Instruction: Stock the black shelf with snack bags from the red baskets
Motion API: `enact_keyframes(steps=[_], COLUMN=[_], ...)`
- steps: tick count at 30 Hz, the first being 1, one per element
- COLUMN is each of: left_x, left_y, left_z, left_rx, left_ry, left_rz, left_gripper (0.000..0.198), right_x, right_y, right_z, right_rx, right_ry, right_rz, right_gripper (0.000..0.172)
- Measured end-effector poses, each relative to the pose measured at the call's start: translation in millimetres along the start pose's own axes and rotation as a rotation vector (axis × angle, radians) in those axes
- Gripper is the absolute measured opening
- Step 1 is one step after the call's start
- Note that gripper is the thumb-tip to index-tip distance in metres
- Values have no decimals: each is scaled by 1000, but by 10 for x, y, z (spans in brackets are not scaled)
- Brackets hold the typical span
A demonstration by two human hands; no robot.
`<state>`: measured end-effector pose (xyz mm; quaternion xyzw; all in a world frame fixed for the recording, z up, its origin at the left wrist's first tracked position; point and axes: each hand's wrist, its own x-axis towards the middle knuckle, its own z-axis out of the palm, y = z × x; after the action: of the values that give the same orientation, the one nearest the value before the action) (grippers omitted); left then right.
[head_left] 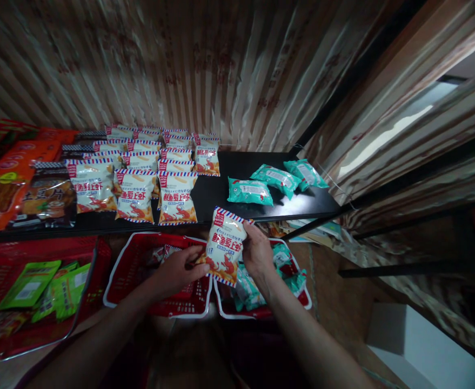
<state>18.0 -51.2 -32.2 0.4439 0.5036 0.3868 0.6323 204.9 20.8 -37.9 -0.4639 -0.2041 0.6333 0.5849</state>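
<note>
Both my hands hold one white snack bag (pixel 223 246) with a red-and-blue striped border and a shrimp picture, just below the front edge of a black shelf (pixel 221 189). My left hand (pixel 178 270) grips its lower left corner. My right hand (pixel 256 249) pinches its right edge. Rows of the same white bags (pixel 136 195) lie on the shelf's left half. Three teal packets (pixel 250 192) lie on its right half. Below my hands sit two red baskets: one (pixel 140 270) under my left hand, one (pixel 302 294) with teal packets under my right.
Orange and dark snack bags (pixel 6 186) fill the shelf's far left. A third red basket (pixel 18 259) with green packets stands at lower left. A striped curtain (pixel 221 65) hangs behind the shelf. A black frame and wall close in on the right.
</note>
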Motion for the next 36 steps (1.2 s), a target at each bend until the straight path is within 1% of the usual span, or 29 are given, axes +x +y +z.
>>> enact_keyframes(steps=[3, 6, 11, 14, 17, 21, 25, 27, 29, 32, 36], left_x=[14, 28, 12, -15, -26, -27, -43, -49, -48, -36, -25], left_y=[5, 17, 111, 204, 265, 300, 326, 329, 320, 295, 277], left_z=[29, 73, 116, 93, 58, 34, 32, 30, 24, 15, 16], left_rx=[-47, -127, -71, -61, -76, -183, -280, -291, -297, -294, -314], left_ry=[-137, -145, -19, 37, 123, 208, 309, 354, 373, 385, 386], left_rz=[-37, -49, -56, 2, 55, 73, 66, 85, 128, 174, 186], left_gripper=[46, 48, 46, 44, 43, 48, 53, 52, 49, 45, 43], right_x=[-41, -84, -123, -140, -171, -251, -339, -359, -364, -365, -384], right_y=[36, 70, 72, 56, 54, 64, 67, 79, 104, 145, 165], right_z=[11, 32, 79, 85, 58, 34, 65, 81, 91, 101, 125], right_rx=[-30, -70, -75, -53, -100, -200, -217, -240, -268, -280, -267], right_ry=[-51, -96, -157, -241, -326, -398, -502, -509, -489, -471, -450], right_rz=[14, 31, 22, 4, 17, 43, 29, 26, 11, -16, -21], right_gripper=[20, 20, 24, 35, 41, 41, 39, 37, 35, 31, 30])
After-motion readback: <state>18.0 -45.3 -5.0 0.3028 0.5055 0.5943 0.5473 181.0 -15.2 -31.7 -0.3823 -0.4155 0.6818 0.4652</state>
